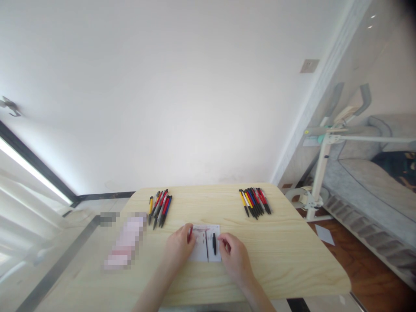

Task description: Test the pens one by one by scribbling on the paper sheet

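Observation:
A white card or sheet of paper (199, 255) with printed marks and a dark vertical line lies near the front of the table. My left hand (180, 242) is at its left edge, closed around a slim red pen (190, 232), most of which is hidden by the fingers. A black pen (214, 244) rests lengthwise on the right part of the paper. My right hand (234, 255) is beside it at the paper's right edge, fingers curled and fingertips close to the black pen. Whether anything is between those fingers is hidden.
One bunch of mixed-colour pens (160, 208) lies at the table's back left, another bunch (255, 203) at the back right. A blurred pinkish oblong (125, 242) appears on the left. The light wooden table (292, 260) stands against a white wall; exercise equipment (321, 167) and a grey sofa (367, 182) are at right.

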`<state>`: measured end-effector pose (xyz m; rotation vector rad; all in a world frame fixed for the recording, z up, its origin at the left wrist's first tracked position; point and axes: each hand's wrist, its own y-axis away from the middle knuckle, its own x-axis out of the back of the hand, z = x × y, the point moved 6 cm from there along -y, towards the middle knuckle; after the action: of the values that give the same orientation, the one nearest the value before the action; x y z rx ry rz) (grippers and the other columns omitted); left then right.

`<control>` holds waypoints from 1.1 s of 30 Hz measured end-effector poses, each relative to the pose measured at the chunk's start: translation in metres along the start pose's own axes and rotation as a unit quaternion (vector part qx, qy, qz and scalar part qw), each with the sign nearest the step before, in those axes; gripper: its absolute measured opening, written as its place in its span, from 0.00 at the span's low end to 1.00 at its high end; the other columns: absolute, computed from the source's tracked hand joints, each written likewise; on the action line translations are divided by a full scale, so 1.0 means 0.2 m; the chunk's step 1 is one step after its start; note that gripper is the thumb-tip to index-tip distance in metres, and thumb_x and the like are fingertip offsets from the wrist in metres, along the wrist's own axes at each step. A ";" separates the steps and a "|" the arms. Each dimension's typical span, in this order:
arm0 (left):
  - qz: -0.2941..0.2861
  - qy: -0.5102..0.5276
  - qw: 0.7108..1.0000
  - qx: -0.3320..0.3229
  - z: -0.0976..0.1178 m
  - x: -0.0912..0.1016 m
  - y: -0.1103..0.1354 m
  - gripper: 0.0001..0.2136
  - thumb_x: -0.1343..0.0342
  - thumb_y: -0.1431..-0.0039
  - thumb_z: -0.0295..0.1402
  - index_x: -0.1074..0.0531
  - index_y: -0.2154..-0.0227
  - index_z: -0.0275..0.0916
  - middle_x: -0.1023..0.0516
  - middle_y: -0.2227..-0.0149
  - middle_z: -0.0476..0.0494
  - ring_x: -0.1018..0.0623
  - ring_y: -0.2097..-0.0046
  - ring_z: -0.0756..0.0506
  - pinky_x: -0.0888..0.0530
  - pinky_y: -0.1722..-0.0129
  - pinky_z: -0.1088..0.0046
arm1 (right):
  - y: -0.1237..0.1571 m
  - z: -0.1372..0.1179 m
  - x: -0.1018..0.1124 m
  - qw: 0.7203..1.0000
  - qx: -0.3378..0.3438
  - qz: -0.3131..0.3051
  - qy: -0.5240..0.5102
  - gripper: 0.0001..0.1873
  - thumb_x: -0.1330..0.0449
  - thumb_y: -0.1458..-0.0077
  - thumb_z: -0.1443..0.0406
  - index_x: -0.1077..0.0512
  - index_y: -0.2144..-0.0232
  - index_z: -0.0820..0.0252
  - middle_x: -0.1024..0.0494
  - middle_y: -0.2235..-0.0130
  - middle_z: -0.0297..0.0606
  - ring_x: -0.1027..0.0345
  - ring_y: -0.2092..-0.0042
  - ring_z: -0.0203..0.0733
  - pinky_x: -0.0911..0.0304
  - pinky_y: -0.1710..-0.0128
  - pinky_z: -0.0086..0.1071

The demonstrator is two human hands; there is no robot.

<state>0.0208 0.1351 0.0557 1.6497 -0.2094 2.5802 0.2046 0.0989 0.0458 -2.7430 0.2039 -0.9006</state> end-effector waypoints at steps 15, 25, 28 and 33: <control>-0.007 -0.004 1.000 -0.023 0.00 0.00 0.00 0.11 0.55 0.44 0.31 0.33 0.58 0.41 0.24 0.68 0.46 0.26 0.67 0.47 0.36 0.68 0.75 | 0.00 0.00 0.00 1.000 0.002 -0.002 0.007 0.12 0.50 0.49 0.67 0.27 0.70 0.60 0.25 0.73 0.37 0.34 0.72 0.38 0.43 0.74 0.26; -0.015 0.000 1.000 -0.009 0.00 0.02 0.01 0.11 0.54 0.44 0.31 0.33 0.59 0.41 0.24 0.68 0.46 0.26 0.68 0.48 0.37 0.69 0.75 | 0.00 -0.01 0.00 1.000 0.009 0.003 0.007 0.12 0.50 0.49 0.67 0.26 0.71 0.59 0.25 0.74 0.37 0.35 0.73 0.38 0.43 0.75 0.26; -0.004 -0.002 1.000 -0.020 0.00 0.02 0.01 0.11 0.54 0.44 0.31 0.33 0.59 0.42 0.24 0.68 0.46 0.26 0.68 0.48 0.36 0.69 0.75 | 0.00 -0.01 0.00 1.000 0.010 0.002 0.006 0.11 0.50 0.49 0.67 0.26 0.71 0.59 0.25 0.74 0.36 0.35 0.73 0.38 0.43 0.74 0.26; -0.005 -0.007 1.000 -0.016 -0.01 0.01 0.01 0.11 0.54 0.44 0.31 0.33 0.59 0.42 0.24 0.68 0.47 0.26 0.68 0.48 0.37 0.68 0.75 | 0.00 -0.01 0.00 1.000 0.009 -0.002 0.005 0.11 0.50 0.49 0.67 0.27 0.71 0.58 0.26 0.74 0.35 0.35 0.73 0.38 0.44 0.74 0.26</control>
<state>0.0168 0.1326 0.0569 1.6552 -0.2423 2.5440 0.2034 0.0981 0.0463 -2.7242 0.1904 -0.9127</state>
